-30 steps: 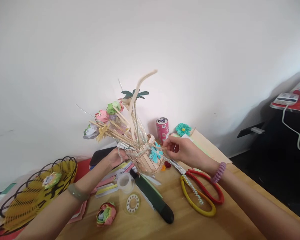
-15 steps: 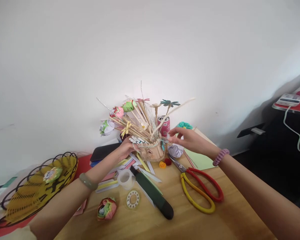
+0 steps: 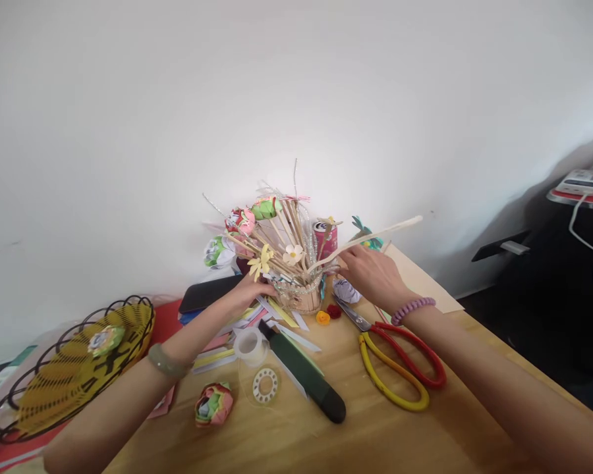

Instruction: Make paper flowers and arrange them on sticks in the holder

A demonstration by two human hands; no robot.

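Observation:
A small basket of wooden sticks (image 3: 304, 297), trimmed with beads, stands on the wooden table (image 3: 375, 434) near the wall. Several paper flowers on skewers (image 3: 257, 230) and a long bent wooden strip (image 3: 375, 235) fan out of it. My left hand (image 3: 250, 293) holds the basket's left side. My right hand (image 3: 370, 273) rests against its right side, fingers at the rim. A jade bangle is on my left wrist and a purple coil band on my right.
Red and yellow scissors (image 3: 400, 368) lie to the right, a dark green cutter (image 3: 306, 382) and tape rolls (image 3: 251, 345) in front. A folded paper flower (image 3: 213, 403) lies nearer. A yellow wire basket (image 3: 69, 368) sits left, a pink can (image 3: 326, 240) behind.
The basket was held up tilted; it has come down and now stands on the table. My right hand moved from its front to its right side.

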